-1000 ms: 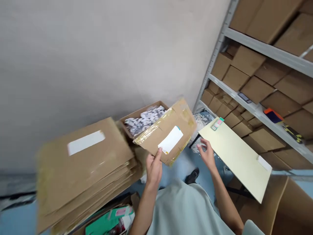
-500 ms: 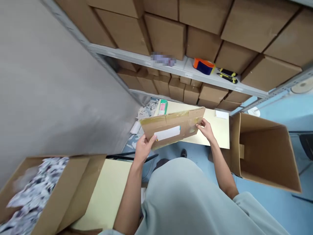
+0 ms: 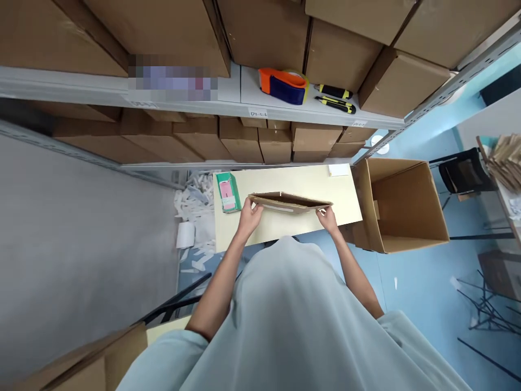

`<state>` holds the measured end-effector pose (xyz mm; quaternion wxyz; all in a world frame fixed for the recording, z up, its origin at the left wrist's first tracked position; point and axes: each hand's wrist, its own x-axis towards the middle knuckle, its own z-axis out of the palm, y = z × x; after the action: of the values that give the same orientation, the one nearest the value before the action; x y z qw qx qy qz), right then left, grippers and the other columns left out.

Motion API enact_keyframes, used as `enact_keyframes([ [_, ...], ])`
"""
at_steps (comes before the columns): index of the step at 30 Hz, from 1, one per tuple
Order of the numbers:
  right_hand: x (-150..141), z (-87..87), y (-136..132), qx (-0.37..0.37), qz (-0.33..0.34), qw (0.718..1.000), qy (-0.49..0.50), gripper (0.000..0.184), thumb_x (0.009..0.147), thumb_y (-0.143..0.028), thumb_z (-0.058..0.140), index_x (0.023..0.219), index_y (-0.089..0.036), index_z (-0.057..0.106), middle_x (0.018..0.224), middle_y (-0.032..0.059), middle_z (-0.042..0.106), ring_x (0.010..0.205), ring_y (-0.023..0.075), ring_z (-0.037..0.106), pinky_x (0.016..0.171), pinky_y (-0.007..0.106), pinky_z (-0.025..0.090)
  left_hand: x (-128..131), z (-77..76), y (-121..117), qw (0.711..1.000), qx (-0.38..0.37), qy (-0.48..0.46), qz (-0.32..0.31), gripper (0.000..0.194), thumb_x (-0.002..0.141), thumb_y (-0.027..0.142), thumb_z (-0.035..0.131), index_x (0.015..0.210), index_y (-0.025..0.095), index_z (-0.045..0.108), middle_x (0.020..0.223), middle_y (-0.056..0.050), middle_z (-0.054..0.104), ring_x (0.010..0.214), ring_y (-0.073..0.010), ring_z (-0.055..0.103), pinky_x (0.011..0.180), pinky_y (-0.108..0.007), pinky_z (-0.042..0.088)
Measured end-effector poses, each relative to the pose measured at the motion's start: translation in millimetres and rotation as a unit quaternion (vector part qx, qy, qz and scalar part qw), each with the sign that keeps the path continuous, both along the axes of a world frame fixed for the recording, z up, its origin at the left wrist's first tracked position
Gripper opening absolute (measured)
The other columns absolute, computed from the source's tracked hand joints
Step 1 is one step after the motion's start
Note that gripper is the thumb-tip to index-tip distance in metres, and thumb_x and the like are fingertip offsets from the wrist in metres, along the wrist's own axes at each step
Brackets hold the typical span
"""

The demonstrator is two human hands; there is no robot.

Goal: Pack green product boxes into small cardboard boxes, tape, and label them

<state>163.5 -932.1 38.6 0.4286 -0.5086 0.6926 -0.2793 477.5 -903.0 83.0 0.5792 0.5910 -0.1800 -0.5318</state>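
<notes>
A flattened cardboard box (image 3: 291, 202) is held over the cream table (image 3: 228, 228), its near face turned steeply away and its top edge slightly parted. My left hand (image 3: 249, 216) grips its left end, fingers closed on the edge. At the right end, my right hand (image 3: 327, 218) pinches the lower corner. A white label strip shows on the near face. To the left of the cardboard lies a green and pink packet (image 3: 228, 193) on the table. A small white box (image 3: 339, 170) rests at the table's far right corner.
A large open carton (image 3: 407, 244) stands right of the table. Shelves of closed boxes (image 3: 345, 54) rise ahead, with an orange and blue tape dispenser (image 3: 284, 86) and yellow-black cutters (image 3: 336, 104) on one ledge. White scraps (image 3: 197, 198) and a roll (image 3: 186, 235) lie left.
The flattened box has tipped from showing its labelled face to nearly edge-on, and its top has opened slightly. My view has turned right, and both hands still hold the cardboard.
</notes>
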Motion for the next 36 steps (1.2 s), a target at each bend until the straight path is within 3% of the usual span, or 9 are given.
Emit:
enact_keyframes([
  [5,17,5.2,27,0.012,0.015,0.999,-0.040,0.070,0.087,-0.035,0.070,0.153,-0.016,0.057,0.155,0.0196,0.069,0.139,0.0279,0.070,0.122,0.053,0.057,26,-7.6,1,0.987,-0.022,-0.049,-0.154,0.046,0.078,0.017,0.071,0.124,0.025,0.075,0.144,-0.007,0.074,0.159,-0.0253,0.053,0.136,-0.039,0.038],
  [9,30,23.8,40,0.027,0.044,0.995,-0.087,0.066,0.100,-0.047,0.063,0.162,-0.027,0.057,0.157,0.0110,0.069,0.139,0.0281,0.072,0.118,0.049,0.061,38,-6.0,6,0.961,-0.013,-0.152,-0.231,0.040,0.095,0.048,0.065,0.123,0.022,0.075,0.133,-0.008,0.079,0.142,-0.0305,0.064,0.128,-0.045,0.048],
  [13,42,51.5,38,0.078,0.013,0.995,-0.059,0.069,0.105,-0.069,0.057,0.158,-0.025,0.064,0.159,0.0130,0.069,0.128,0.0318,0.078,0.105,0.049,0.067,40,-0.2,7,0.937,0.016,-0.282,-0.204,0.056,0.094,0.067,0.067,0.118,0.017,0.080,0.129,-0.014,0.078,0.118,-0.0301,0.073,0.106,-0.041,0.060],
  [17,48,71.9,16,0.086,0.001,0.996,0.017,0.064,0.106,-0.076,0.054,0.132,-0.023,0.076,0.137,0.0133,0.081,0.107,0.0305,0.084,0.094,0.045,0.068,36,7.3,1,0.880,0.067,-0.418,-0.217,0.044,0.093,0.055,0.069,0.113,0.020,0.086,0.117,-0.012,0.080,0.094,-0.0267,0.075,0.094,-0.040,0.060],
  [22,40,86.1,-25,0.054,0.045,0.982,0.174,0.022,0.105,-0.041,0.064,0.114,-0.024,0.075,0.112,0.0072,0.086,0.094,0.0274,0.084,0.092,0.038,0.061,26,19.0,-3,0.843,0.137,-0.477,-0.208,0.031,0.095,0.044,0.068,0.111,0.024,0.085,0.104,-0.007,0.084,0.096,-0.0298,0.078,0.086,-0.039,0.055],
  [25,35,93.8,-36,0.014,0.136,0.964,0.228,0.018,0.104,-0.026,0.057,0.104,-0.023,0.074,0.104,0.0069,0.085,0.090,0.0260,0.082,0.084,0.033,0.055,17,24.9,1,0.835,0.163,-0.497,-0.172,0.026,0.098,0.045,0.067,0.100,0.024,0.082,0.101,-0.006,0.085,0.091,-0.0298,0.078,0.082,-0.039,0.053],
  [28,36,100.1,-37,-0.035,0.222,0.935,0.276,0.026,0.109,-0.026,0.050,0.107,-0.021,0.075,0.100,0.0092,0.081,0.082,0.0243,0.077,0.076,0.031,0.051,6,28.5,7,0.826,0.149,-0.530,-0.117,0.028,0.103,0.042,0.062,0.102,0.022,0.081,0.106,-0.008,0.084,0.081,-0.0259,0.075,0.082,-0.038,0.052],
  [31,40,102.3,-37,-0.038,0.277,0.903,0.325,0.030,0.112,-0.023,0.047,0.119,-0.016,0.075,0.106,0.0126,0.077,0.081,0.0238,0.074,0.073,0.031,0.048,-5,28.8,14,0.815,0.135,-0.554,-0.104,0.031,0.106,0.038,0.057,0.109,0.020,0.081,0.110,-0.010,0.082,0.077,-0.0243,0.072,0.080,-0.038,0.052],
  [36,43,97.7,-52,-0.017,0.283,0.891,0.354,0.036,0.117,-0.033,0.052,0.142,-0.013,0.067,0.120,0.0172,0.072,0.090,0.0274,0.075,0.074,0.033,0.052,-16,24.4,21,0.799,0.135,-0.574,-0.115,0.037,0.108,0.036,0.057,0.127,0.018,0.083,0.117,-0.012,0.080,0.084,-0.0262,0.074,0.081,-0.038,0.053],
])
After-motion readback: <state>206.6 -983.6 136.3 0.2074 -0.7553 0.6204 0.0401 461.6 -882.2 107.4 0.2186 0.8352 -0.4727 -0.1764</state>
